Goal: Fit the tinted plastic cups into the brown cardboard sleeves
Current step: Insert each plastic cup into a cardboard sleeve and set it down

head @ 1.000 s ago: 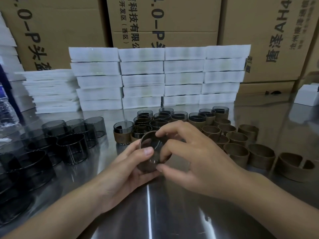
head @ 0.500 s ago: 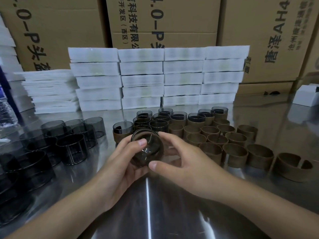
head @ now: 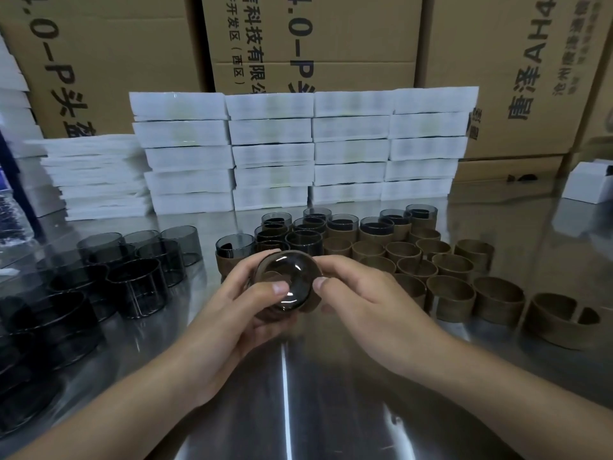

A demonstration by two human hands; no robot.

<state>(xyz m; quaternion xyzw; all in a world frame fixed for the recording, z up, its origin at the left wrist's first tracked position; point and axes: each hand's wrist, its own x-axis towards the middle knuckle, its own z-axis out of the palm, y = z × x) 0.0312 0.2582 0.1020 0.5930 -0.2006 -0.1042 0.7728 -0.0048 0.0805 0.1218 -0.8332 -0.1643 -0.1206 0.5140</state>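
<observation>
Both hands hold one tinted plastic cup (head: 292, 277) at table centre, its closed base turned toward me, with a brown cardboard sleeve (head: 313, 302) around it. My left hand (head: 238, 307) grips it from the left, thumb on the base. My right hand (head: 361, 300) grips it from the right, thumb at the rim. Bare tinted cups (head: 132, 283) crowd the left side. Empty brown sleeves (head: 451, 287) lie in rows on the right. Sleeved cups (head: 341, 227) stand just behind my hands.
White flat boxes (head: 298, 151) are stacked in columns behind the cups, with large cardboard cartons (head: 315, 41) behind them. A small white box (head: 587, 180) sits at far right, a plastic bottle (head: 13, 220) at far left. The table top (head: 298, 393) is shiny metal.
The cup and sleeve were tilted so the cup's base faces me. My right fingers moved off the top, and both thumbs now press on the base.
</observation>
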